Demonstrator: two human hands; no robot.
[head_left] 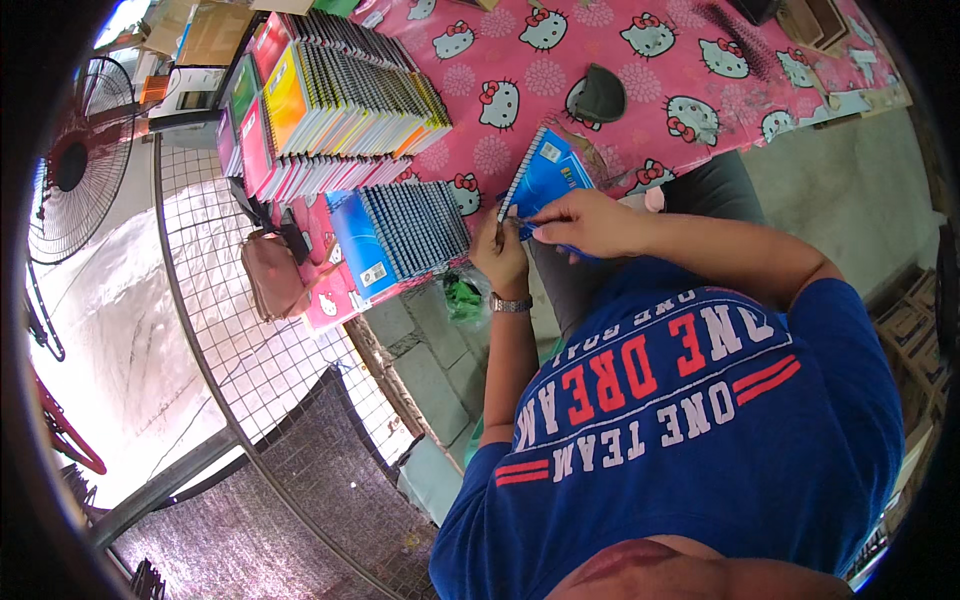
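Note:
A blue spiral notebook (548,172) lies slanted at the near edge of the table, its white wire coil along the left side. My left hand (500,252), with a metal watch at the wrist, is closed around the near end of the coil. Right beside it, my right hand (590,222) is closed on what look like blue-handled pliers (572,252). Their tip meets the coil's near end by my left fingers, which partly hide it. To the left, a row of blue spiral notebooks (405,235) leans together, coils upward.
Tall stacks of coloured spiral notebooks (350,105) stand at the far left on the pink patterned tablecloth (455,80). A dark rounded object (598,95) lies beyond my hands. A brown bag (272,278) hangs by the left edge, near a wire mesh panel (225,250) and a fan (80,160).

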